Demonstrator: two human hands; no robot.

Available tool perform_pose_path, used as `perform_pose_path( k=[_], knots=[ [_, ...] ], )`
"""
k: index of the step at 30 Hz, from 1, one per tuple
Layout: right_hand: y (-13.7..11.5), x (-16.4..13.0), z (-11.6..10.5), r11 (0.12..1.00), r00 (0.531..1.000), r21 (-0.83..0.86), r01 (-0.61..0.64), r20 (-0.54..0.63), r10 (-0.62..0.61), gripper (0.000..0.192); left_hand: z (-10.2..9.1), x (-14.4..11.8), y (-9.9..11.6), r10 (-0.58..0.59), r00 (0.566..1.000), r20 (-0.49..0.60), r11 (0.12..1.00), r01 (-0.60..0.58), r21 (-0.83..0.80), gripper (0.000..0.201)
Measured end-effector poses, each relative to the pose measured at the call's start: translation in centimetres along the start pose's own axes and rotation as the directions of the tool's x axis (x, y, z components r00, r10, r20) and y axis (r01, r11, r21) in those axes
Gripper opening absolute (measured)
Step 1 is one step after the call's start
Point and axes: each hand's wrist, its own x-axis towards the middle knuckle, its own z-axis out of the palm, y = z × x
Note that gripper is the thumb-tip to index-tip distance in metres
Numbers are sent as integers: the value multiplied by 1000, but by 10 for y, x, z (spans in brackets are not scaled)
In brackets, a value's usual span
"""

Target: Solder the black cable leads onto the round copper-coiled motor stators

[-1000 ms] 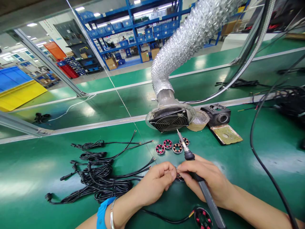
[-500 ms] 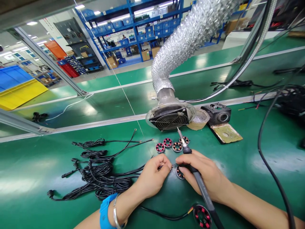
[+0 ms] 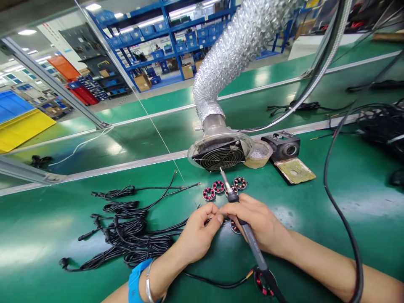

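My left hand [image 3: 198, 233] is closed in a pinch on the end of a black cable [image 3: 178, 230]. My right hand [image 3: 263, 223] grips a soldering iron [image 3: 251, 242], its tip pointing away towards the fan. Thumb and finger of the right hand meet the left fingertips at the cable's end; the fine wires there are mostly hidden. Partly under the right hand lies a small motor stator [image 3: 234, 227]. Beyond the hands several more stators [image 3: 208, 194] with red or copper-coloured windings sit on the green bench. Below, another stator [image 3: 263, 283] with a cable is partly covered by the iron's cord.
Coiled black cables [image 3: 135, 227] lie in a heap on the left. At the back stands a fume extractor fan [image 3: 221, 156] on a silver duct [image 3: 227, 63]. Right of it are a bowl [image 3: 259, 158], a soldering-iron stand [image 3: 282, 145] and a yellowish sponge [image 3: 295, 171]. A black cord [image 3: 334, 198] hangs at right.
My right hand has moved left with the soldering iron, and its fingertips now reach the left fingertips at the cable end. The view has shifted slightly.
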Motion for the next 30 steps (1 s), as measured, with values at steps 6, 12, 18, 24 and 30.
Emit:
perform_pose_path(
  k=[6, 12, 18, 24, 30],
  knots=[
    [4, -1, -4, 999, 999, -40, 35, -15, -35, 28, 1, 1, -3, 28, 1000, -5, 1000, -28, 3, 25],
    [5, -3, 0, 998, 998, -19, 58, -28, -58, 29, 2, -1, -6, 45, 999, -17, 994, -43, 96, 27],
    [5, -1, 1, 996, 996, -41, 75, -52, -77, 26, 0, 0, -10, 59, 998, -20, 983, -55, 176, 27],
    [-14, -6, -23, 996, 992, -55, -69, -109, 63, 42, 1, 2, -7, 38, 997, -61, 981, -26, 190, 25],
    [-31, -19, -50, 945, 941, -20, -326, -106, 322, 32, 3, 0, -7, 18, 998, -67, 982, -5, 187, 24]
  ],
)
